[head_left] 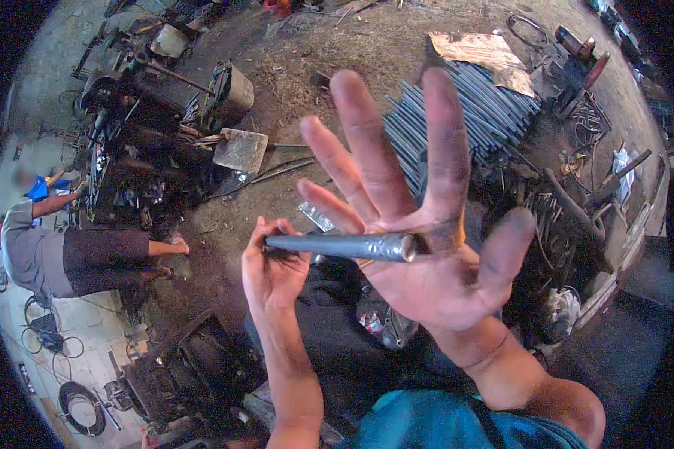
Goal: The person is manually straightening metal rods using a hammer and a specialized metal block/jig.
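The rod (329, 245) lies across the centre of the view, its ends toward nine and three o'clock. At eight, the person's left hand (273, 273) grips the rod's nine-o'clock end in curled fingers. Between three and four, the right hand (436, 288) shows its palm, fingers spread wide; whether the rod's other end touches that palm cannot be told. Piled rods (490, 105) and cardboard (479, 52) lie toward one, a bucket (237, 97) at eleven, a co-worker (34, 251) at nine.

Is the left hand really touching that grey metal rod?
Touching: the head view shows the left hand holding the grey metal rod at one end, between thumb and fingers.
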### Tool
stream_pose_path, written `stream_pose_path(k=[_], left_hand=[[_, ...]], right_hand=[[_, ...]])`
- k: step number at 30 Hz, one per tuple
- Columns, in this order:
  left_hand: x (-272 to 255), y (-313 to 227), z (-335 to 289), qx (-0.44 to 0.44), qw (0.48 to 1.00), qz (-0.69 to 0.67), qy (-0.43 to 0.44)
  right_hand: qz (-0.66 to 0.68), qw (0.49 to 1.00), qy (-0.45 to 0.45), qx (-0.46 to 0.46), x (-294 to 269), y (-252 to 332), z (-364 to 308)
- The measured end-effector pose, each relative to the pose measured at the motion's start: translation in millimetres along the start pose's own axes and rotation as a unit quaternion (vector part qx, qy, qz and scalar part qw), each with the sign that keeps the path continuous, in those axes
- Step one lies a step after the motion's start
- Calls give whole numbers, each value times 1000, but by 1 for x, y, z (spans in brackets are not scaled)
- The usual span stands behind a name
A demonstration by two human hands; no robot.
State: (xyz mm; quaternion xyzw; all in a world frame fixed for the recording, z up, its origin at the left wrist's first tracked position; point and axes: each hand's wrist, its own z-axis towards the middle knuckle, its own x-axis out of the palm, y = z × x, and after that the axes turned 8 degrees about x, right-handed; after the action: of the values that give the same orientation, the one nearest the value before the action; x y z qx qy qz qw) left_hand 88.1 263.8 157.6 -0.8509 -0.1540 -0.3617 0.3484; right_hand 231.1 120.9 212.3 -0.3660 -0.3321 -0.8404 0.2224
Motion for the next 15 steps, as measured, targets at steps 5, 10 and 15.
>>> stream_pose_path(k=[5, 10, 15], left_hand=[[5, 8, -5, 13, 999, 13, -45], [4, 10, -5, -2, 999, -21, -28], [2, 12, -8, 27, 998, 47, -39]], right_hand=[[-29, 999, 5, -16, 2, 0, -2], [-45, 999, -11, -15, 4, 1, -3], [-43, 999, -27, -15, 2, 1, -3]])
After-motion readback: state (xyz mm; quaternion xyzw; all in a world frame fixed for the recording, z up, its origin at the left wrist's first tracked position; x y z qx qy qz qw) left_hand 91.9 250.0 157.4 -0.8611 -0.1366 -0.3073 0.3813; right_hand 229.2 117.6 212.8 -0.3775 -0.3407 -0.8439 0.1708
